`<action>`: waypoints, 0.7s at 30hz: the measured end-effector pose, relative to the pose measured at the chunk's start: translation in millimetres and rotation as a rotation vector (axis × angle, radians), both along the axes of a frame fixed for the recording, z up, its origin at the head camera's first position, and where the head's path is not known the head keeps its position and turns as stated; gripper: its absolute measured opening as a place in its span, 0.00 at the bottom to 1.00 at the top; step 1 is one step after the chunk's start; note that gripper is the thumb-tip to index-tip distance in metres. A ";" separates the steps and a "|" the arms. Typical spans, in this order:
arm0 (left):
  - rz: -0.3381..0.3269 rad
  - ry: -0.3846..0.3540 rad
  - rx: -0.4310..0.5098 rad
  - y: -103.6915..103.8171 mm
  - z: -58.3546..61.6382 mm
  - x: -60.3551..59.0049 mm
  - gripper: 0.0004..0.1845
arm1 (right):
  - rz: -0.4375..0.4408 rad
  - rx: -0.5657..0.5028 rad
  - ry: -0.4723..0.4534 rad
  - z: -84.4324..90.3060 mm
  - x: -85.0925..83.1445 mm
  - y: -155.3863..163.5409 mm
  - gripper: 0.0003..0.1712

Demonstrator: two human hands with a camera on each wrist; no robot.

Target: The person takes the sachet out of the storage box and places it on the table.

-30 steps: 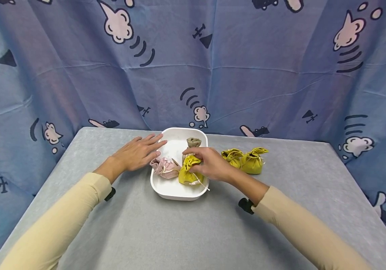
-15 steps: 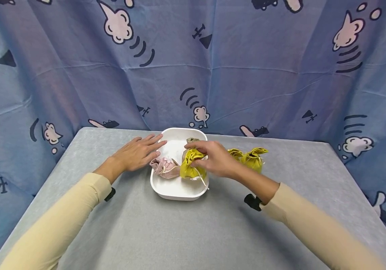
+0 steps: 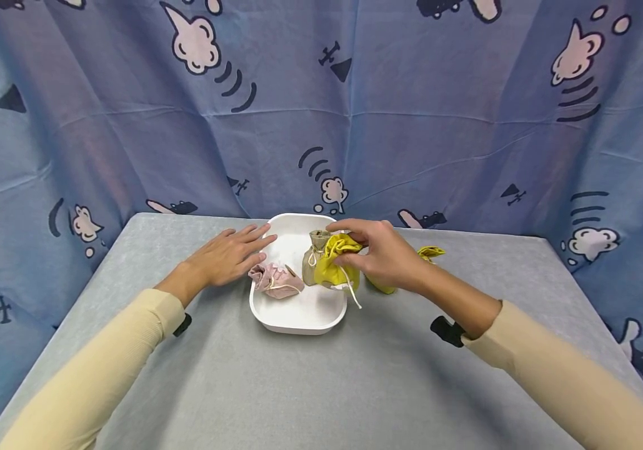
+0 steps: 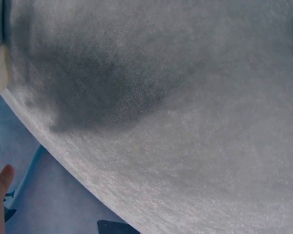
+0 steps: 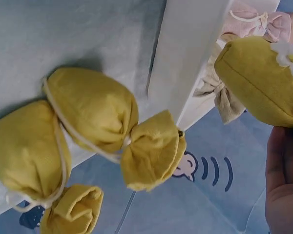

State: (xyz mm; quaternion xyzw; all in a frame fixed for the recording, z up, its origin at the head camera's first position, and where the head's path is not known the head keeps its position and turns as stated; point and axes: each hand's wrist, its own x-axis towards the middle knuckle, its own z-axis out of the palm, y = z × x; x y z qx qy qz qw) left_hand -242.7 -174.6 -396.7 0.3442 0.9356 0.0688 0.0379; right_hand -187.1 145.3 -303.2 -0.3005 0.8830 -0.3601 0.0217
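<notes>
By its gathered neck, a yellow drawstring pouch [image 3: 335, 267] with a white flower hangs from my right hand [image 3: 385, 253], over the right rim of the white tray [image 3: 299, 320]. The right wrist view shows the same pouch [image 5: 259, 80] lifted above the tray wall, pinched by my right hand's fingers [image 5: 278, 161]. My left hand [image 3: 230, 255] lies with straight fingers at the tray's left rim. Inside the tray a pink pouch [image 3: 277, 282] leans at the left, and a beige pouch [image 3: 309, 267] stands upright partly behind the yellow one.
Two more yellow pouches [image 5: 95, 109] sit on the grey table [image 3: 276, 387] right of the tray, mostly hidden by my right hand and forearm in the head view. A blue patterned curtain [image 3: 439, 125] hangs behind the table's back edge.
My right hand has raised the yellow pouch out of the tray's middle and carried it right, to the rim. The beige pouch shows more now. The left hand stays still.
</notes>
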 end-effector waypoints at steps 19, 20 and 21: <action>-0.006 0.004 0.001 0.3 -0.3 0.0 0.29 | -0.013 0.055 0.125 -5.1 6.3 49.6 0.29; -0.006 0.003 0.000 0.4 -0.3 0.0 0.29 | -0.011 0.055 0.116 -7.5 6.6 51.2 0.29; -0.005 0.002 -0.001 0.5 -0.3 0.0 0.29 | -0.013 0.056 0.107 -10.3 6.9 52.8 0.29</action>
